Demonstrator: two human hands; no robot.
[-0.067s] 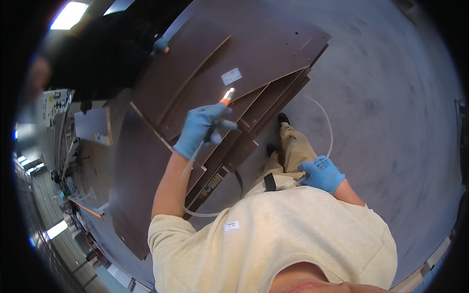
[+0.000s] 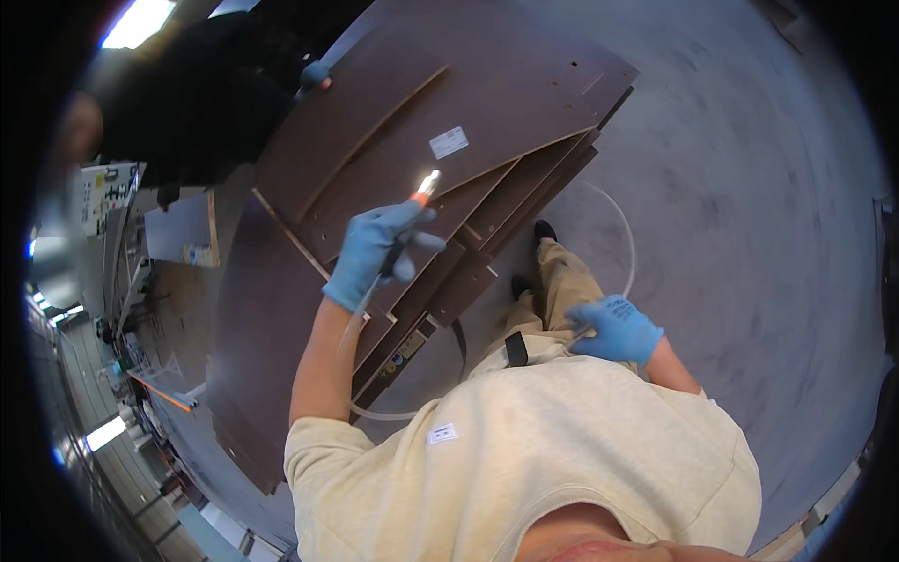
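Note:
My left hand [image 2: 375,248], in a blue glove, is raised over the stack of dark brown panels [image 2: 524,75]. It is closed around a slim handheld tool [image 2: 427,186] with an orange collar and a bright, shiny tip. A clear hose [image 2: 375,412] runs down from that hand along my forearm toward my waist. Also gloved in blue, my right hand [image 2: 618,330] is at my waist against the tan trousers. Its fingers are curled at a small greyish thing, mostly hidden. A white label [image 2: 449,142] sits on the top panel, just beyond the tool's tip.
At the far left, another person's gloved hand [image 2: 316,73] touches the panel edge. A curved length of clear hose [image 2: 626,229] hangs over the grey floor [image 2: 749,234] on my right. A machine with a white control panel [image 2: 105,197] stands at the left.
My left hand and the tool have shifted slightly left and nearer to me. My right hand has moved a little left against the trousers. The other person's hand stays on the panel.

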